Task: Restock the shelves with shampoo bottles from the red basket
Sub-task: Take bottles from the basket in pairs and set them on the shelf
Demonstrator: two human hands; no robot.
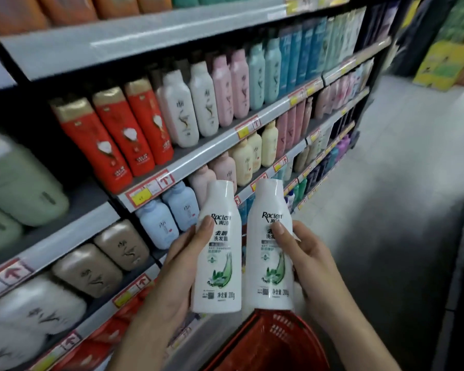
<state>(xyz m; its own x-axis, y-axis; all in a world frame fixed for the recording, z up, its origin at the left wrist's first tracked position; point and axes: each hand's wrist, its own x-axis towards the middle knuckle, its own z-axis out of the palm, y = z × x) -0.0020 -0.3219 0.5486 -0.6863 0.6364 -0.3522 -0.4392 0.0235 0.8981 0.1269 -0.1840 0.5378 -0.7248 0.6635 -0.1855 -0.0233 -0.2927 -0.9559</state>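
I hold two white shampoo bottles with green leaf labels upright, side by side, in front of the shelves. My left hand [176, 266] grips the left bottle [217, 266], thumb across its label. My right hand [308, 261] grips the right bottle [269, 263] the same way. The red basket [273, 344] sits directly below the bottles at the bottom edge; its inside is mostly hidden by my arms and the bottles.
Grey shelves [198, 153] rise to my left, packed with red, white, pink, teal, blue, cream and brown bottles. Price tags line the shelf edges. A pale aisle floor [386, 183] opens to the right, with a dark rack at the far right edge.
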